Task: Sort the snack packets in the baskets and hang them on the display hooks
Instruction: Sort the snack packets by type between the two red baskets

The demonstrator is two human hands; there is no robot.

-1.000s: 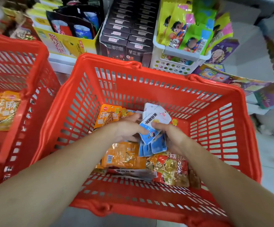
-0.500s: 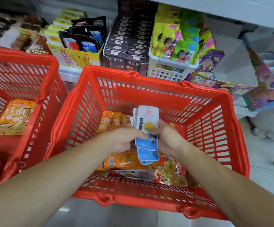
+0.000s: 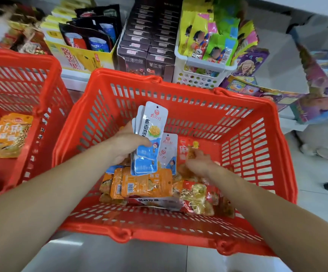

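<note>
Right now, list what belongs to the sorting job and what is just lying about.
Job: left hand gripping blue-white packets; right hand; orange packets; red packets; middle red basket; left red basket.
Lying about: yellow carton; dark boxes; white basket; purple card packs.

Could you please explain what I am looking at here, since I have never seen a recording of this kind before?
There is no machine here: these are a person's two bare arms, filmed by a camera worn on the head and looking down. The left hand grips a stack of white-and-blue packets above the red basket. The right hand reaches among the red packets inside it; it is blurred, so I cannot tell whether it holds anything. Some orange packets lie there too. A second red basket on the left holds one yellow-orange packet. Dark boxes and other goods stand behind.
</note>
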